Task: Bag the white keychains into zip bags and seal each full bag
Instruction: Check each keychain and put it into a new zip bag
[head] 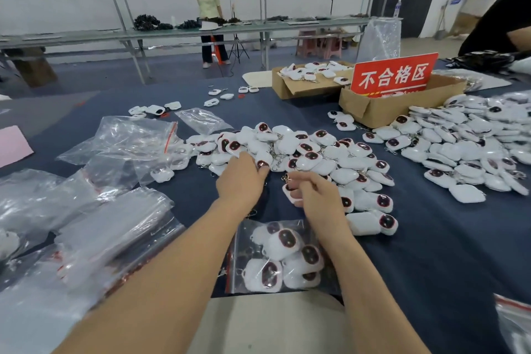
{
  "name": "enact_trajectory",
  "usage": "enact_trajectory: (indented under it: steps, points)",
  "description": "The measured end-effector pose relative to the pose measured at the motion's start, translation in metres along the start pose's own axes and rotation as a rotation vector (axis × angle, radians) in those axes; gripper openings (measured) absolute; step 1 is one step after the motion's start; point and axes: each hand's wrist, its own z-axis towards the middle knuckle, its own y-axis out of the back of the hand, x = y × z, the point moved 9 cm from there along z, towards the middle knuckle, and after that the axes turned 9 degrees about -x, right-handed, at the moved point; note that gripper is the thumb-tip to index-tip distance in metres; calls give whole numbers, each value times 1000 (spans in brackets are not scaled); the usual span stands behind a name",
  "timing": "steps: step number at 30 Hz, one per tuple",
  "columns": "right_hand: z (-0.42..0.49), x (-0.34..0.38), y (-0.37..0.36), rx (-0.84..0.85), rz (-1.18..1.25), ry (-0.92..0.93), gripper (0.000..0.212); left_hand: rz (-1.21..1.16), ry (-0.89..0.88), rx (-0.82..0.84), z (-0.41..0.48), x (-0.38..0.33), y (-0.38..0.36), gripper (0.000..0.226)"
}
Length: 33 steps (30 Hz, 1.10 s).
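Note:
A heap of white keychains [310, 152] with dark red faces lies on the dark blue table in front of me. My left hand [240, 178] reaches into its near edge, fingers curled on a white keychain [263, 159]. My right hand [311, 191] grips another white keychain [290, 191] by its metal ring end, just right of the left hand. Between my forearms lies a clear zip bag [275, 256] with a red strip, holding several keychains; I cannot tell whether its mouth is sealed.
A stack of empty zip bags [86, 224] lies at my left, loose bags [129, 138] beyond it. A second heap of keychains [471, 146] is at right. Two cardboard boxes [382, 108] with a red sign [393, 73] stand behind. A person stands at a far bench.

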Motion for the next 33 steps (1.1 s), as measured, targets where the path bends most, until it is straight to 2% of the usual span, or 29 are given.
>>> enact_trajectory:
  steps: [2,5,10,12,15,21,26,33]
  points:
    - [3,0,-1,16,48,-40,34,-4,-5,-11,-1,-3,-1,29]
    - [4,3,0,47,77,-47,32,-258,-51,-20,-7,-9,7,12]
    - [-1,25,-9,101,18,177,22,-635,-137,-62,-35,-11,50,7]
    - [-10,38,-18,146,-6,294,22,-686,-165,-17,-46,-8,58,15]
    - [-22,46,-29,226,-10,369,18,-719,-165,35,-56,-2,59,24]
    - [-19,42,-31,264,128,277,17,-916,-40,42,-58,9,54,24]
    - [-20,40,-32,283,147,263,20,-904,-27,47,-62,5,46,26]
    - [-21,38,-31,280,129,240,16,-758,2,23,-60,7,44,29]
